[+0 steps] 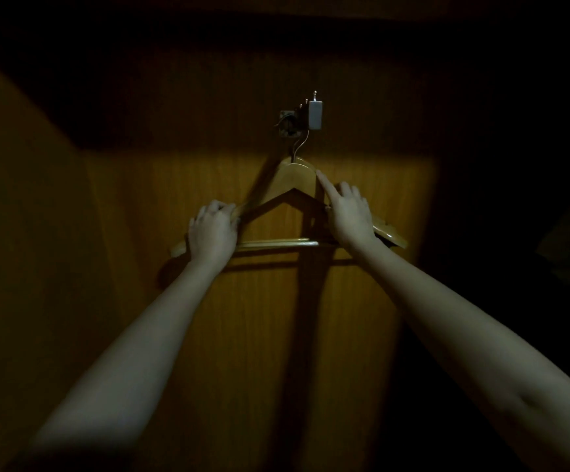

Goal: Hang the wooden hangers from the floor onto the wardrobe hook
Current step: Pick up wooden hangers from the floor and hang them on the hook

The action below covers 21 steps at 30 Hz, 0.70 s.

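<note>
A light wooden hanger (pixel 294 177) hangs by its wire hook from the metal wardrobe hook (pixel 312 114) on the wooden back panel. More than one hanger seems stacked there, as two bars and two right ends show. My left hand (pixel 213 229) is closed around the hanger's left arm. My right hand (pixel 348 212) rests on the right arm, its index finger stretched up along the wood toward the top.
The wardrobe's wooden back panel (pixel 277 318) is lit in the middle and dark around. A side wall (pixel 21 199) rises on the left. The right side is in deep shadow.
</note>
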{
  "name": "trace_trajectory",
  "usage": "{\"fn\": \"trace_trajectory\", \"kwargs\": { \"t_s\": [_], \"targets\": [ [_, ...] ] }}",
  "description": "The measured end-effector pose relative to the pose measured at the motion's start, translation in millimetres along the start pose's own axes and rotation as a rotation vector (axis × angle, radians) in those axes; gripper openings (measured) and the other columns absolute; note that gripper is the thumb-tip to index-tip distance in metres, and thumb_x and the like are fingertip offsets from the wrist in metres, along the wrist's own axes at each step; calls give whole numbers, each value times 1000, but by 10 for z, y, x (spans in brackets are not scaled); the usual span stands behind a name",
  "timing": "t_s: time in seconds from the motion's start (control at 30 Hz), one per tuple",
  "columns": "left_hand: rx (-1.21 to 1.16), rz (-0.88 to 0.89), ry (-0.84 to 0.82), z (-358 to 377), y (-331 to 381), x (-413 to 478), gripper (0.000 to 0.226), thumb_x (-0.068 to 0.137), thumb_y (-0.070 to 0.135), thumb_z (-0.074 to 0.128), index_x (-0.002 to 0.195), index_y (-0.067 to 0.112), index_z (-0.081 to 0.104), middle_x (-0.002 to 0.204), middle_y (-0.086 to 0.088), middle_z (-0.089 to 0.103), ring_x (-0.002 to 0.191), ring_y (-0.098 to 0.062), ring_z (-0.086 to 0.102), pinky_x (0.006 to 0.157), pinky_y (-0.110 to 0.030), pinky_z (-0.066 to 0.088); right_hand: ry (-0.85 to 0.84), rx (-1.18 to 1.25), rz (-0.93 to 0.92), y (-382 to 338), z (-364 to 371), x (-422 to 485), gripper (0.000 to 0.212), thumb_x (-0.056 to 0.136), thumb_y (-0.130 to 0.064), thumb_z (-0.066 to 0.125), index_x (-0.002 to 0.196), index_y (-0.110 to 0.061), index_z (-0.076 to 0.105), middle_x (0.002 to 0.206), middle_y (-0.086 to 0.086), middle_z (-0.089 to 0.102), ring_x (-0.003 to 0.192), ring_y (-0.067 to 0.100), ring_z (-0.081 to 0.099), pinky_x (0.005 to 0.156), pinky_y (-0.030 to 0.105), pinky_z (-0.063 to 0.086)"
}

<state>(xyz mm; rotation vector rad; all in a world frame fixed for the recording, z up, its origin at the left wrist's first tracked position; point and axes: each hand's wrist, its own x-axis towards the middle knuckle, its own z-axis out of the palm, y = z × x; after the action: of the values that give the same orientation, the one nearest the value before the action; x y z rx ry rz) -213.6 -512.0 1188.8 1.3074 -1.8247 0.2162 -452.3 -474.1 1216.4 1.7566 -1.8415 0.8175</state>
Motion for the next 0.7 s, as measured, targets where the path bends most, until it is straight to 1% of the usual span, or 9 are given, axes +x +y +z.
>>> {"fn": "trace_trajectory", "kwargs": {
  "t_s": [0.13, 0.2, 0.27, 0.33, 0.4, 0.5, 0.57, 0.63, 0.7],
  "targets": [
    [-60, -21, -8, -143, 38, -91, 46, 93, 22, 53, 138, 14, 44, 135, -8, 46, 125, -29, 41, 104, -48, 35, -34, 33, 37, -63, -148, -161, 72, 93, -15, 55, 151, -31, 15, 141, 15, 42, 130, 33, 40, 107, 49, 35],
    [-186, -16, 27, -287, 110, -271, 41, 92, 22, 54, 132, 13, 50, 133, -8, 47, 125, -27, 41, 105, -42, 33, -33, 129, 54, -96, -245, -386, 64, 92, -19, 56, 148, -28, 26, 139, 13, 44, 130, 31, 41, 108, 49, 36],
    [-276, 13, 30, -426, 173, -574, 32, 92, 22, 56, 123, 13, 57, 128, -6, 51, 122, -24, 44, 102, -34, 32, -56, 244, 48, -142, -343, -695, 51, 93, -30, 55, 141, -26, 41, 134, 10, 49, 128, 29, 42, 107, 49, 35],
    [-344, 5, -30, -541, 196, -1021, 29, 92, 21, 56, 120, 15, 59, 125, -2, 54, 120, -19, 46, 98, -28, 32, -112, 326, 44, -202, -402, -1114, 46, 92, -41, 54, 134, -23, 50, 132, 8, 52, 129, 28, 42, 108, 49, 31],
    [-390, -38, -105, -620, 184, -1585, 28, 93, 19, 56, 120, 15, 60, 121, -2, 56, 113, -15, 49, 94, -27, 37, -190, 366, 44, -267, -385, -1645, 46, 92, -45, 53, 132, -22, 53, 135, 8, 51, 132, 28, 40, 109, 48, 28],
    [-452, -157, -233, -615, 81, -2645, 26, 92, 15, 57, 118, 11, 61, 111, -2, 60, 101, -11, 54, 89, -26, 43, -402, 415, 55, -376, -191, -2616, 46, 94, -42, 52, 135, -22, 50, 144, 12, 43, 139, 29, 31, 111, 47, 25],
    [-473, -271, -328, -576, -11, -3473, 25, 91, 14, 58, 117, 13, 61, 102, 2, 61, 93, -10, 56, 84, -26, 46, -589, 417, 83, -447, 34, -3326, 47, 94, -42, 52, 136, -22, 48, 147, 12, 41, 139, 30, 31, 112, 49, 27],
    [-481, -397, -430, -510, -116, -4342, 27, 90, 12, 59, 116, 14, 60, 94, 4, 62, 87, -10, 59, 81, -27, 48, -778, 403, 98, -504, 279, -4092, 47, 93, -43, 53, 134, -21, 51, 144, 13, 44, 136, 31, 36, 110, 49, 32],
    [-466, -506, -523, -445, -222, -5194, 28, 87, 8, 60, 115, 10, 61, 89, 2, 63, 85, -13, 61, 81, -32, 51, -930, 420, 100, -566, 498, -4833, 47, 89, -45, 57, 128, -20, 57, 132, 15, 54, 125, 33, 48, 103, 46, 40]
  ]
}}
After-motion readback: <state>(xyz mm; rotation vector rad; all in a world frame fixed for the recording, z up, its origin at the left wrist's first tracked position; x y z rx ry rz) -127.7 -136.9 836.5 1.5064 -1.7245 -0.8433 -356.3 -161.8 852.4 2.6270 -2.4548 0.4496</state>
